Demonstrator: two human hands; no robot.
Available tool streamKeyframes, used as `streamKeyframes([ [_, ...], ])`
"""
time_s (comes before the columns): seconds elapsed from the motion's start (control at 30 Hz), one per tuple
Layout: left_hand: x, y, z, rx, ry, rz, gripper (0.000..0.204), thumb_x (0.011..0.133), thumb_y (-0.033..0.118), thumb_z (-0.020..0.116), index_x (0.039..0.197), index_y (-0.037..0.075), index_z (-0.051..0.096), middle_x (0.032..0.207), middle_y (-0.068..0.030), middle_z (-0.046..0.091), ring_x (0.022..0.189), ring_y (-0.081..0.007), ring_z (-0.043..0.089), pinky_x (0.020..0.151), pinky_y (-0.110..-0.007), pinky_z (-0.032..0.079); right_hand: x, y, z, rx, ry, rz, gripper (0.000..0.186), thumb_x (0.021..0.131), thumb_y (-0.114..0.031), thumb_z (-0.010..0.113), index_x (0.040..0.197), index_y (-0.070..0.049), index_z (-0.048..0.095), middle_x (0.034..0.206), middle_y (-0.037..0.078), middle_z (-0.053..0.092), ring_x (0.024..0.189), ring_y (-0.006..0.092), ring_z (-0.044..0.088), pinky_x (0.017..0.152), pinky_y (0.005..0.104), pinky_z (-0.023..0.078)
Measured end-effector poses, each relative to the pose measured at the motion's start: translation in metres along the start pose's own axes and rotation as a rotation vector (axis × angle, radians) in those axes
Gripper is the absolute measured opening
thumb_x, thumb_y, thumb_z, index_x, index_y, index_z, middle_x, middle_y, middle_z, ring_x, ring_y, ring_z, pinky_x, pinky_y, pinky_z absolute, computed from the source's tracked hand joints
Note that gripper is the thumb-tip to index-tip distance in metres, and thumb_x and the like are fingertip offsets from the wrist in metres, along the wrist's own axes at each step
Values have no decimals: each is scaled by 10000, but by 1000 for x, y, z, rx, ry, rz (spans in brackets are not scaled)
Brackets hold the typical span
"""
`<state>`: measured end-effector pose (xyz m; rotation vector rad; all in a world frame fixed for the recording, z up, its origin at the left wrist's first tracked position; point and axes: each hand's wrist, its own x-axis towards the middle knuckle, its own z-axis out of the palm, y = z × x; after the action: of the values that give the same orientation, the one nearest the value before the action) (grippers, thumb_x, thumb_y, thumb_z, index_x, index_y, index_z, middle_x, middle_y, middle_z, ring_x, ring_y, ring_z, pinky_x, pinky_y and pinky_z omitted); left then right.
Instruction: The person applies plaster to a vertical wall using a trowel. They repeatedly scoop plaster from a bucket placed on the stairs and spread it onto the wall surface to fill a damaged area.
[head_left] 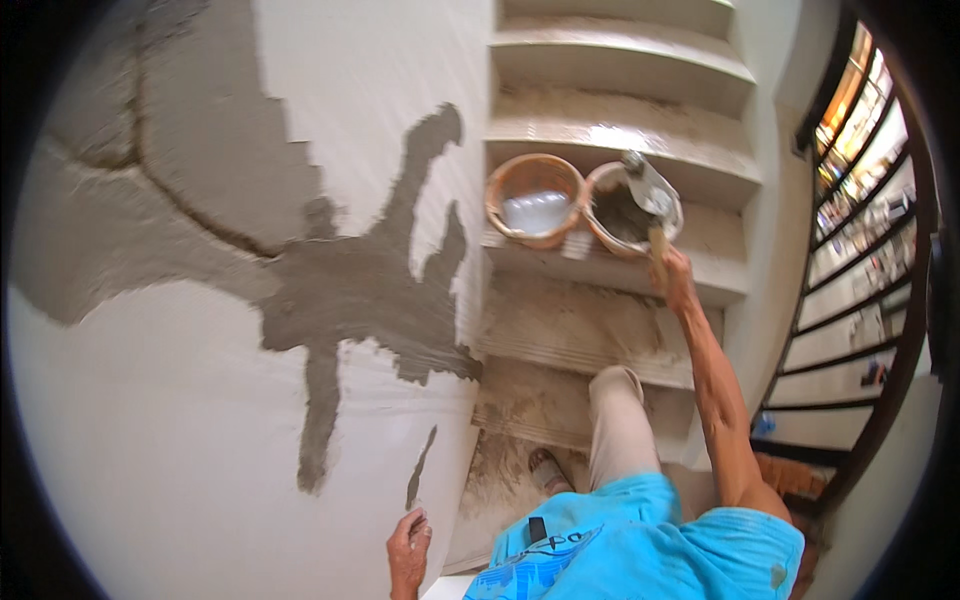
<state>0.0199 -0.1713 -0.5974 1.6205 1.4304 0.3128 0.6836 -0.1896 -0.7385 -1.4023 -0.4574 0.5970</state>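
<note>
My right hand grips the pale handle of a trowel, whose metal blade is over a white bucket of grey mortar. Left of that bucket, an orange bucket with milky liquid stands on a step. My left hand is low beside the white wall, fingers curled, with something pale at the fingertips that I cannot make out. Wet grey patches spread across the wall, around a darker crack at upper left.
Stairs with dusty treads rise ahead, and my legs are on the lower steps. A dark metal railing curves along the right, with a cluttered lower level seen through its bars. Some red-brown bricks show at lower right.
</note>
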Motion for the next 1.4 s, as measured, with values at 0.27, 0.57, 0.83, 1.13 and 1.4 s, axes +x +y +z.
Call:
streamKeyframes([
  [0.27, -29, 133, -93, 151, 368, 466, 347, 917, 54, 718, 1247, -37, 660, 1170, -179, 723, 1097, -275, 714, 987, -380, 558, -91, -81, 66, 188, -273, -95, 751, 811, -576, 718, 1274, 1, 592, 745, 4, 576, 524, 91, 565, 428, 249, 480],
  [0.57, -100, 165, -176, 722, 1030, 763, 290, 986, 115, 636, 1247, -10, 660, 1309, -216, 663, 1237, -393, 622, 1077, -497, 457, -140, -190, 191, 476, -593, -72, 773, 821, -462, 752, 1396, 1, 521, 845, 37, 615, 610, 80, 581, 454, 219, 467],
  [0.83, -183, 161, -259, 1386, 1676, 591, 372, 1061, 127, 523, 1428, 71, 553, 1565, -177, 469, 1479, -362, 412, 1211, -545, 324, -162, -265, 273, 544, -679, -210, 727, 812, -304, 700, 1412, 48, 487, 926, 67, 599, 641, 92, 579, 478, 235, 484],
  [1.13, -224, 131, -327, 1518, 1909, 400, 455, 1110, 278, 432, 1536, 117, 452, 1643, -126, 365, 1552, -318, 274, 1269, -542, 246, -176, -350, 335, 431, -628, -427, 717, 745, -145, 621, 1419, 72, 509, 908, 72, 600, 640, 93, 568, 431, 245, 475],
  [1.4, -203, 117, -366, 1503, 1924, 448, 546, 1112, 429, 358, 1565, 128, 404, 1662, -122, 322, 1566, -320, 227, 1296, -552, 159, -167, -422, 398, 86, -339, -752, 616, 727, -126, 652, 1327, 14, 645, 810, 98, 637, 711, 176, 607, 572, 350, 512],
])
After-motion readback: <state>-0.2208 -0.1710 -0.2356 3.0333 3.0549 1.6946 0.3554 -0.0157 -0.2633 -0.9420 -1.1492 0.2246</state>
